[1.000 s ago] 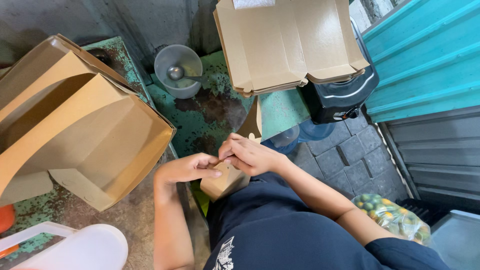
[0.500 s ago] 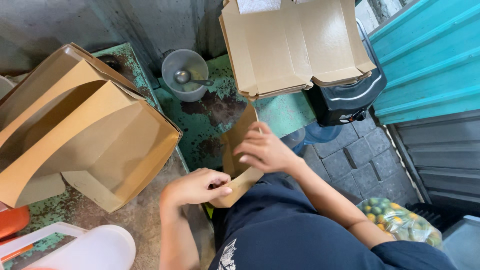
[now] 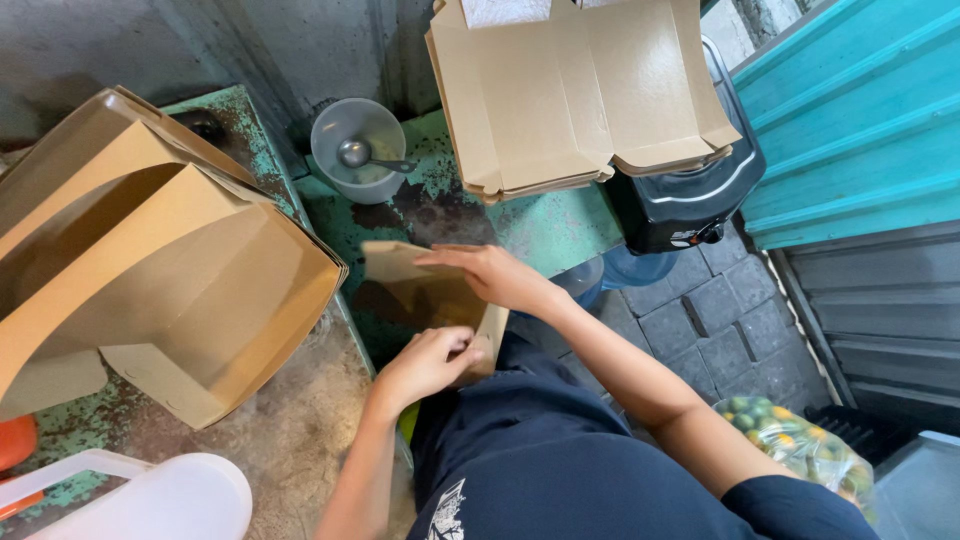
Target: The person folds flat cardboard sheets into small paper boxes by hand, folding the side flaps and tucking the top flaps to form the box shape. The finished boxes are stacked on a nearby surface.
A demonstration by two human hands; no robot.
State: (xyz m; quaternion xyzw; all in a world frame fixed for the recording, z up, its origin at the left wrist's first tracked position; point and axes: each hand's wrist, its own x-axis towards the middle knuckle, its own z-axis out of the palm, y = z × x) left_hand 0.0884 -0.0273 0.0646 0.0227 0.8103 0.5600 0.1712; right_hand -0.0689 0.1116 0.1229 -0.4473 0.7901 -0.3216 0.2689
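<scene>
A small brown cardboard box blank (image 3: 420, 292) is held up in front of my dark blue shirt. My right hand (image 3: 490, 274) lies flat on its upper panel, fingers stretched along the top fold. My left hand (image 3: 432, 358) pinches its lower edge near my lap. The panel stands partly unfolded, tilted toward the green table (image 3: 540, 225).
A stack of folded brown boxes (image 3: 160, 260) fills the left. Flat box blanks (image 3: 575, 90) lie on top of a black appliance (image 3: 690, 200). A grey bowl with a spoon (image 3: 357, 150) sits on the table. A white plastic container (image 3: 150, 495) is at the lower left, a bag of green fruit (image 3: 800, 440) at the lower right.
The folded cardboard piece has been opened out and raised. My right hand has moved up onto its top panel; my left hand has stayed at its lower edge.
</scene>
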